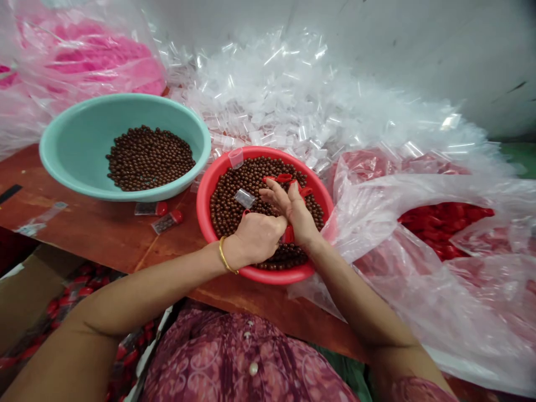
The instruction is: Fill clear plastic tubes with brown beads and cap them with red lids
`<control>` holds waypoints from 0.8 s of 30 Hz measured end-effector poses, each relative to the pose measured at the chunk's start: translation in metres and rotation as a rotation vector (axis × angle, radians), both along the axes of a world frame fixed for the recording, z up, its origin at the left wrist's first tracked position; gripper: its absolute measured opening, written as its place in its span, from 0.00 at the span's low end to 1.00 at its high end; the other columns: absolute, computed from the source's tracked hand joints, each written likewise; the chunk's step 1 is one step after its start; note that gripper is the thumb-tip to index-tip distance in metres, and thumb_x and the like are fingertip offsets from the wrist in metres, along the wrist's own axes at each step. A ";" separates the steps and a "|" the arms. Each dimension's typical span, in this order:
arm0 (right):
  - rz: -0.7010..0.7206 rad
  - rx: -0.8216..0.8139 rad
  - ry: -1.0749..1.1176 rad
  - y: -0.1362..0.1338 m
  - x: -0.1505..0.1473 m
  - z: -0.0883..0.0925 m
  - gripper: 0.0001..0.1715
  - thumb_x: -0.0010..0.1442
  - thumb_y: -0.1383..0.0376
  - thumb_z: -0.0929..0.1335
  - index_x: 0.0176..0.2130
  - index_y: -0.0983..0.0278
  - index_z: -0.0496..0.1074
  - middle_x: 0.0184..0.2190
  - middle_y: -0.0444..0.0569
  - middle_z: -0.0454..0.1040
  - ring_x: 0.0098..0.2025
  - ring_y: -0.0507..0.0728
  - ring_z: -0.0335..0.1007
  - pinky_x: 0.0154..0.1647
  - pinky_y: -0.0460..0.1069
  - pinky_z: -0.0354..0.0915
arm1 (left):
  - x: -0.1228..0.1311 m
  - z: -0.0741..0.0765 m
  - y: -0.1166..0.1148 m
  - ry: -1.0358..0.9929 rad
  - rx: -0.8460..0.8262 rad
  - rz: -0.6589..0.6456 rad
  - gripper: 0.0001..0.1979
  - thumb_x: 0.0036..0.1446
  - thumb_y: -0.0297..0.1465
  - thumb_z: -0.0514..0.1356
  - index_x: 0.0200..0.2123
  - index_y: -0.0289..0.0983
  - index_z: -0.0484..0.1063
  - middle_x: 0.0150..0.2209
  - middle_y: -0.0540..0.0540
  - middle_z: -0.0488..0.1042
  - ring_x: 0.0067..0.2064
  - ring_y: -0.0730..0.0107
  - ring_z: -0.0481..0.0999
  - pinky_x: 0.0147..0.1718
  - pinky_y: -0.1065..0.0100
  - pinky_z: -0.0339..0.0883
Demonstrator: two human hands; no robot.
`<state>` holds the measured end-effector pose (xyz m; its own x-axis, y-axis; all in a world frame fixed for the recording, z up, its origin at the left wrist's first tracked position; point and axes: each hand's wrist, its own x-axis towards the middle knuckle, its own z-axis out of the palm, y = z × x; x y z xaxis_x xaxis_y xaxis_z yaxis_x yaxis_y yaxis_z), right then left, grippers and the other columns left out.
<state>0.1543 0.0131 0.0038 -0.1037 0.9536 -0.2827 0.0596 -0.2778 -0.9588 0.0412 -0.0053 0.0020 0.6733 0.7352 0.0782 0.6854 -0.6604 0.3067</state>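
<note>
Both my hands meet over a red basin (205, 192) filled with small brown balls (234, 187). My left hand (258, 237), with a gold bangle at the wrist, is closed in a fist; its contents are mostly hidden. A red plastic piece (288, 234) shows between this fist and my right palm. My right hand (299, 215) is open, fingers stretched out, its palm against the left fist. Red caps (283, 178) show just beyond the right fingers. One clear small container (244, 198) lies on the balls, and a clear cup (236, 158) leans at the basin's far rim.
Left stands a turquoise basin (75, 145) with more brown balls. Two filled red-capped containers (167, 221) lie before it. A heap of clear containers (272, 89) covers the back. Plastic bags hold red caps (444, 226) and pink pieces (109, 61). A box (37, 273) sits below the table edge.
</note>
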 end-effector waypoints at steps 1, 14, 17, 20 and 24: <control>0.010 0.002 -0.001 -0.001 -0.001 -0.001 0.49 0.56 0.37 0.49 0.63 0.64 0.53 0.59 0.52 0.63 0.62 0.58 0.55 0.66 0.56 0.44 | 0.000 0.000 0.000 0.016 -0.010 -0.003 0.10 0.53 0.26 0.52 0.36 0.31 0.72 0.30 0.37 0.78 0.34 0.54 0.79 0.30 0.62 0.70; -0.094 0.264 0.044 0.009 0.012 -0.007 0.45 0.58 0.40 0.45 0.46 0.64 0.71 0.42 0.53 0.75 0.45 0.59 0.71 0.47 0.56 0.65 | -0.016 0.025 0.008 0.032 0.070 0.197 0.13 0.52 0.36 0.55 0.35 0.34 0.73 0.29 0.41 0.77 0.34 0.57 0.77 0.30 0.64 0.66; 0.017 0.401 -0.312 0.006 0.013 -0.014 0.27 0.61 0.49 0.57 0.41 0.64 0.73 0.38 0.51 0.76 0.40 0.57 0.71 0.44 0.53 0.66 | -0.059 0.041 0.007 0.093 0.144 0.443 0.14 0.52 0.39 0.54 0.35 0.36 0.72 0.29 0.42 0.77 0.34 0.57 0.77 0.30 0.65 0.64; 0.413 0.654 -0.751 -0.002 0.006 -0.020 0.15 0.60 0.64 0.61 0.42 0.64 0.74 0.43 0.52 0.75 0.43 0.57 0.69 0.47 0.53 0.63 | -0.117 0.045 0.004 0.266 0.098 0.710 0.17 0.52 0.45 0.54 0.34 0.37 0.71 0.29 0.43 0.76 0.33 0.56 0.76 0.27 0.66 0.61; 0.817 0.846 -1.172 -0.007 -0.008 -0.022 0.21 0.61 0.72 0.57 0.50 0.65 0.70 0.52 0.56 0.69 0.46 0.60 0.65 0.41 0.53 0.62 | -0.167 0.029 -0.002 0.466 0.021 0.734 0.19 0.54 0.47 0.53 0.38 0.38 0.70 0.31 0.44 0.76 0.34 0.58 0.75 0.26 0.68 0.60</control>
<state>0.1462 0.0066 -0.0182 -0.7392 0.6729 -0.0276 0.6690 0.7290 -0.1447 -0.1260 -0.0076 0.0309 -0.0039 0.9976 -0.0688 0.9930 -0.0043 -0.1181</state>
